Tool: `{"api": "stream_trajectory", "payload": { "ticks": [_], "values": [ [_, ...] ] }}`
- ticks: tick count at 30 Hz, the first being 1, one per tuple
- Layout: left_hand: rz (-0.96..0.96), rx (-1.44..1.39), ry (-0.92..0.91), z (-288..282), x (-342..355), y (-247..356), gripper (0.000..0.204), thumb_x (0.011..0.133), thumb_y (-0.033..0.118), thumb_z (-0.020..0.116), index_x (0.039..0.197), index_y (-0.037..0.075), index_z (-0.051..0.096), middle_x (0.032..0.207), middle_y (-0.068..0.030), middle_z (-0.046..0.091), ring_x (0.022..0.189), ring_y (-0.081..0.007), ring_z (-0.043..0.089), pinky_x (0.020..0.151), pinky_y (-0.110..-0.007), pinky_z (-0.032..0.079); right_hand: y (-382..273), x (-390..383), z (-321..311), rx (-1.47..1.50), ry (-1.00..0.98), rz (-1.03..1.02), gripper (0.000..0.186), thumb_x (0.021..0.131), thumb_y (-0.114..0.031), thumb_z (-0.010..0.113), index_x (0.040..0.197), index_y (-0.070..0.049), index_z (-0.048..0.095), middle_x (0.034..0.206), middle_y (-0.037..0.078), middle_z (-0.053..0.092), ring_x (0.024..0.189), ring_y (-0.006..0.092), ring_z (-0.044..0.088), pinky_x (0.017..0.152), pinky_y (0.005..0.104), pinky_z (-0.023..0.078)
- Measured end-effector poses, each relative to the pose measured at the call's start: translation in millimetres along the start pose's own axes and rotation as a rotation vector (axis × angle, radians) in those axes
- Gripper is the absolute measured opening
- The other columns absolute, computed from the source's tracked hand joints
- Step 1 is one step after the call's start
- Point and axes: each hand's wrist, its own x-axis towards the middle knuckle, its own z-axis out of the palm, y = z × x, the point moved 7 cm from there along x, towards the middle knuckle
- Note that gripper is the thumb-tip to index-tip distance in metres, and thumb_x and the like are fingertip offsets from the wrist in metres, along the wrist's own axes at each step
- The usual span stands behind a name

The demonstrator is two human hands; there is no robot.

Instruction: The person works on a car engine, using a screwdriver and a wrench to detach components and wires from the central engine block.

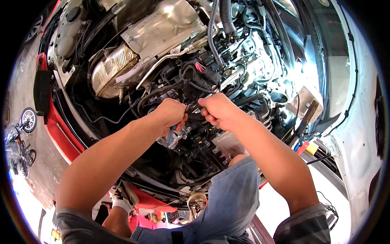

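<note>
My view: left hand wrapped on a blue handle over the exposed engine; right hand just beside, fingers curled — can't tell on what. I'd judge work under way, unfinished — what's left, unreadable.

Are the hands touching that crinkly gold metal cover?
No, the left hand and right hand are over dark engine parts, away from the crinkly gold metal cover.

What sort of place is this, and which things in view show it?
Probably a vehicle repair workshop or garage: an exposed engine with a ribbed black hose, the person's left hand and right hand in among its parts, and what looks like another car's wheel at upper left.
</note>
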Motion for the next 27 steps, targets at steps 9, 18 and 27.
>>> {"api": "stream_trajectory", "payload": {
  "ticks": [9,18,27],
  "values": [
    [0.099,0.166,0.018,3,8,8,0.021,0.1,0.017,0.043,0.087,0.002,0.05,0.072,-0.0097,0.053,0.054,-0.0173,0.045,0.046,-0.035,0.037,3,12,8,0.009,0.235,-0.103,0.028,0.082,-0.011,0.069,0.06,0.002,0.058,0.056,0.009,0.057,0.04,0.0181,0.051,0.036,0.0323,0.033],
    [0.349,0.158,0.062,-5,8,6,0.022,0.092,0.008,0.045,0.076,-0.004,0.054,0.055,-0.012,0.053,0.042,-0.0215,0.053,0.038,-0.036,0.04,9,4,10,0.214,0.293,-0.218,0.019,0.08,-0.002,0.062,0.063,0.003,0.056,0.056,0.008,0.054,0.04,0.0178,0.049,0.037,0.0324,0.031],
    [0.242,0.25,0.031,0,11,9,0.022,0.099,0.014,0.043,0.084,0.001,0.052,0.065,-0.0081,0.053,0.051,-0.0172,0.049,0.043,-0.034,0.038,4,10,11,0.224,0.315,-0.125,0.022,0.078,-0.002,0.06,0.059,0.002,0.052,0.057,0.01,0.053,0.042,0.0192,0.049,0.04,0.0335,0.031]
  ]
}}
